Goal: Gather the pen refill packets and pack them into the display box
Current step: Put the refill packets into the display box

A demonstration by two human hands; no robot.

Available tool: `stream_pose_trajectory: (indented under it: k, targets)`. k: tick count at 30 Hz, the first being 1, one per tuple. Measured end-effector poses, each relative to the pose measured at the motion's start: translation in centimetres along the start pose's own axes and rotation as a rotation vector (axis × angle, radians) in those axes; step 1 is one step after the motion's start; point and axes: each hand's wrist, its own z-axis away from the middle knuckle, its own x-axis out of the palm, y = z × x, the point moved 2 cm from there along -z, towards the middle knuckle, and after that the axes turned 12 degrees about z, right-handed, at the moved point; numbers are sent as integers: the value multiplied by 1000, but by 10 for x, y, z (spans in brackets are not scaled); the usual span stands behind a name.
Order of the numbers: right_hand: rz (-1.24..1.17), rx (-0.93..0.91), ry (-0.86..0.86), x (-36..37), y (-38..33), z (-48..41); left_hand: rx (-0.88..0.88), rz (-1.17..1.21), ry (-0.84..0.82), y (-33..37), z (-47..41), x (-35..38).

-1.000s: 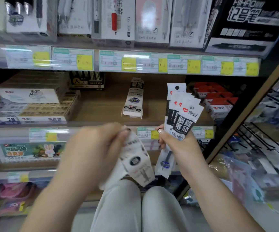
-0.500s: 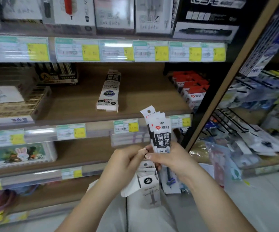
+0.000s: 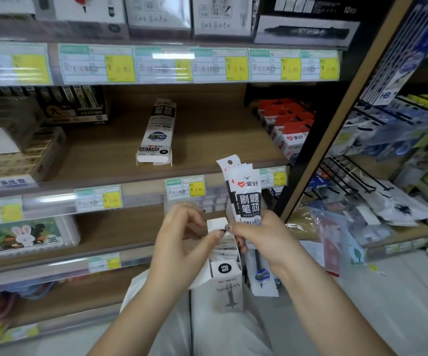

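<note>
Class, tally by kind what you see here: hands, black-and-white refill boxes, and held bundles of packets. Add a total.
Hands: 2, left hand, right hand
Boxes: 2, display box, shelf box
Bundles: 1, packet bundle
Total: 5

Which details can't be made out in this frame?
Head view only:
1. Number of refill packets in the right hand: they overlap.
2. How full the display box is: the left hand partly covers its opening.
3. Print on the price tags: blurred.
</note>
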Motion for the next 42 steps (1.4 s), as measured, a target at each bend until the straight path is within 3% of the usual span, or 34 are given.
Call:
stream_pose_trajectory:
  k: [3, 10, 16, 20, 42]
  targets:
    - [-26, -6, 68, 2, 2, 0, 5, -75, -201, 3, 4, 1]
    - [-50, 17, 145, 4, 8, 1, 72, -281, -407, 9, 6, -7]
    - [-41, 38, 201, 6, 9, 0, 346, -643, -419, 24, 8, -7]
    - [-73, 48, 197, 8, 9, 0, 464, -687, -411, 30, 6, -5]
    - [-118, 64, 226, 3, 13, -3, 493, -714, -466, 32, -3, 6]
